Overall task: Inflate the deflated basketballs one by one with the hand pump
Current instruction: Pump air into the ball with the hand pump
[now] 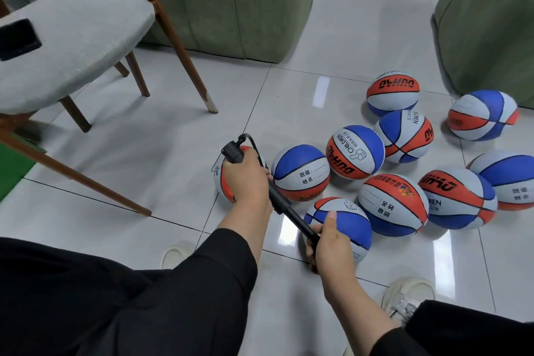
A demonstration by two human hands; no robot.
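Fingers of the left hand (245,179) curled round the hand pump (270,192) barrel; the right hand (331,243) gripped its handle. Its hose reached the ball (224,182) at frame centre; nine basketballs (393,206) right of it seemingly waited.

Both arms reach forward and down from the bottom of the view, each in a black sleeve pushed up so the forearm is bare. The left hand (245,179) is farther out, seen from the back, its fingers curled round the barrel of the pump (277,199) near the far end, knuckles turned to the left. The right hand (332,243) is closer to the body, its fingers wrapped round the pump's handle end, with the thumb stretched straight up and away from the fist. The left forearm runs diagonally up from the lower middle; the right forearm slants in from the lower right.
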